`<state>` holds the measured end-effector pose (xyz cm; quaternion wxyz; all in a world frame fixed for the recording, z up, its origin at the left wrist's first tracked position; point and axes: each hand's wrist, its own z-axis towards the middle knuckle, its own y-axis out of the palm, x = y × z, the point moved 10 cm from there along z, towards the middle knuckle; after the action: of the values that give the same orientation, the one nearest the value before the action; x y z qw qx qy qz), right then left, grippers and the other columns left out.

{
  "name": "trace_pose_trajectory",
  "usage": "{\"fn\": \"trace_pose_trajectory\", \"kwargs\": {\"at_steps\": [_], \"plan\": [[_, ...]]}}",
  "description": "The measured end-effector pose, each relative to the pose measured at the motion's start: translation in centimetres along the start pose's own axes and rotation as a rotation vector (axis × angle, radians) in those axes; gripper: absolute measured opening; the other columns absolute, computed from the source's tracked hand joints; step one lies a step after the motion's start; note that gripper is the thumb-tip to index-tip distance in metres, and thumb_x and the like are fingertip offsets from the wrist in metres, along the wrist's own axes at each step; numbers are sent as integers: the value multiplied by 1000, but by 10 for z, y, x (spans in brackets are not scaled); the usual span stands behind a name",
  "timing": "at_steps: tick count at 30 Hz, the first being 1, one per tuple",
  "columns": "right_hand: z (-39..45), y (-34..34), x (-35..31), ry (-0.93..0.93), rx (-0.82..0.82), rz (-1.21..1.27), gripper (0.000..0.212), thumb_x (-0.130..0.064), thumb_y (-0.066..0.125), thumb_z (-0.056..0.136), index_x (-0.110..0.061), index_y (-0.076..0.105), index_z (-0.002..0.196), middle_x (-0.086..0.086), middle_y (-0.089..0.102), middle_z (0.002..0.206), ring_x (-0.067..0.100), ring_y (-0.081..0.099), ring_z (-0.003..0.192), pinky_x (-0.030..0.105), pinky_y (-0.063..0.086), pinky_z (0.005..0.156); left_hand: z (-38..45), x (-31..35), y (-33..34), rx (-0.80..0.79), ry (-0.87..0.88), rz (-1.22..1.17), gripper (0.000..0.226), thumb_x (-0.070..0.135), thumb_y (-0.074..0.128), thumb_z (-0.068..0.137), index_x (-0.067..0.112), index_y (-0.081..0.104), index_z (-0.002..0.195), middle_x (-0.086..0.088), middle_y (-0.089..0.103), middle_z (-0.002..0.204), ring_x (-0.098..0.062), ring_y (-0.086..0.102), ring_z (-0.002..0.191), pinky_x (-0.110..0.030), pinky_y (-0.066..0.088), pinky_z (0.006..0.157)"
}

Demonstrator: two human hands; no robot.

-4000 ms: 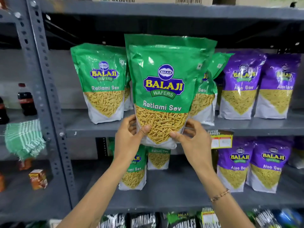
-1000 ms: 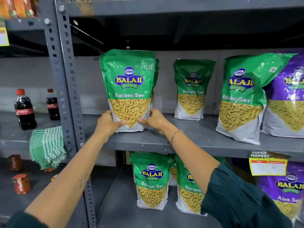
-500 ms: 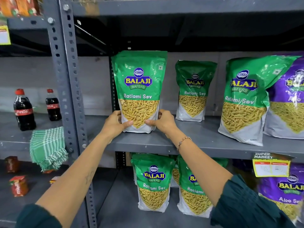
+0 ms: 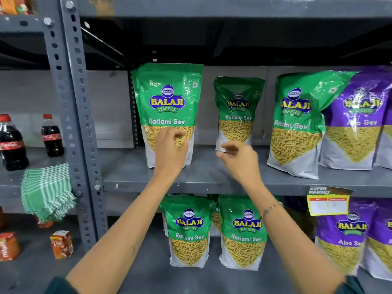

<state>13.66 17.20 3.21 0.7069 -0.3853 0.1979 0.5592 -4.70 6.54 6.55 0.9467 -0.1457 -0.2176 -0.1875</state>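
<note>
Ratlami Sev pouch point(image 4: 167, 107) stands upright at the left end of the middle shelf point(image 4: 203, 174); with left hand point(image 4: 171, 150) and right hand point(image 4: 239, 160) loosely curled, gripping nothing, best withdraw straight back without nudging it.

The big green bag point(image 4: 167, 102) on the middle shelf is showing "BALAJI WAFERS" and "Ratlami Sev". The small green bag point(image 4: 238, 107) and the leaning green bag point(image 4: 294, 115) beside it are saying the same words. So are the two lower green bags point(image 4: 188, 230) underneath. The purple bag point(image 4: 360, 115) is showing "BALAJI" and "Aloo Sev", a bit blurry. The yellow tag point(image 4: 327, 200) on the shelf edge is reading "SUPER MARKET". The cola bottle point(image 4: 11, 143) is wearing a red "Coca-Cola" label.
</note>
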Motion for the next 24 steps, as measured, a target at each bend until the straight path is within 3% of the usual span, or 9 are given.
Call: {"fn": "trace_pose_trajectory", "kwargs": {"at_steps": [3,5,7,10,14,17,20,24], "plan": [[-23,-89,14,-73,380,-36,18,-12,67,79,-11,63,97,11,65,100,20,62,91,30,51,83,-5,32,73,-299,-36,-190,27,17,65,83,9,60,109,-4,63,108,-13,58,94,-8,43,78],[-42,-136,21,-149,584,-58,24,-9,65,81,-11,56,104,14,58,110,20,55,100,33,49,88,-12,39,130,-523,-189,-361,50,25,68,82,12,49,126,-4,56,126,-16,55,114,-18,43,94],[-50,-164,32,-176,657,-97,35,-11,66,81,-10,51,112,17,51,122,21,47,113,34,44,95,-25,47,181,-755,-359,-480,77,37,69,80,14,28,142,-4,37,149,-20,39,135,-31,34,108],[-34,-177,67,-74,550,-188,62,-14,73,75,-3,40,126,20,44,132,29,41,124,37,37,104,-40,64,228,-950,-457,-499,96,44,63,83,18,-1,150,1,11,160,-20,18,145,-33,24,111],[-10,-171,116,125,330,-227,89,-31,79,68,-1,29,136,21,42,138,35,42,127,47,36,107,-55,80,260,-1000,-575,-554,76,46,43,93,8,7,149,-3,12,159,-22,13,147,-35,18,115],[-3,-171,124,146,293,-248,80,-37,77,69,-4,37,130,19,50,131,34,48,121,43,42,100,-63,79,282,-1001,-644,-552,99,72,40,79,10,10,149,-7,11,160,-27,12,147,-41,15,119],[4,-176,120,101,319,-240,72,-37,75,71,-5,44,127,17,55,126,31,51,117,42,44,98,-65,94,282,-991,-630,-622,62,48,25,97,10,22,146,-2,25,155,-20,21,145,-32,19,114],[15,-171,115,76,254,-210,51,-25,73,76,-5,51,117,15,63,114,28,56,106,31,42,85,-58,80,279,-1005,-559,-612,52,46,37,95,11,44,133,-5,48,142,-22,40,135,-32,26,112]]}}
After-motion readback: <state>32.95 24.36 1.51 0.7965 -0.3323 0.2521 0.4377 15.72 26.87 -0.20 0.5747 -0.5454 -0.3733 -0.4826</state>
